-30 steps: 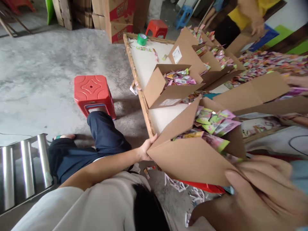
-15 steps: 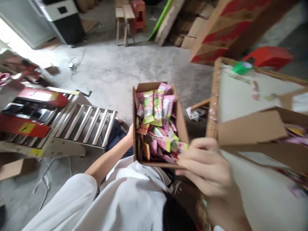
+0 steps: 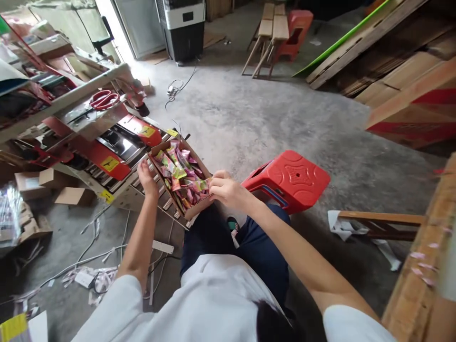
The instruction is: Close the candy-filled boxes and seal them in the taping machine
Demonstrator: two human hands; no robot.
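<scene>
An open cardboard box (image 3: 202, 207) full of small pink and green wrapped packets (image 3: 178, 168) sits tilted over the end of the roller conveyor (image 3: 167, 202). My left hand (image 3: 146, 178) grips the box's left side, with some of its fingers hidden behind the wall. At the right rim, my right hand (image 3: 228, 190) has its fingers closed in a pinch, and a pink and green packet shows at the fingertips.
A red-sided taping machine (image 3: 117, 142) adjoins the conveyor, with red-handled scissors (image 3: 104, 100) above it. A red plastic stool (image 3: 295, 175) stands to the right. Cables (image 3: 71, 268) lie on the floor at left. A wooden table edge (image 3: 423, 266) is at far right.
The view has swung left. The box and both hands have moved from beside the right-hand table to the conveyor. The red stool near my legs has come into view.
</scene>
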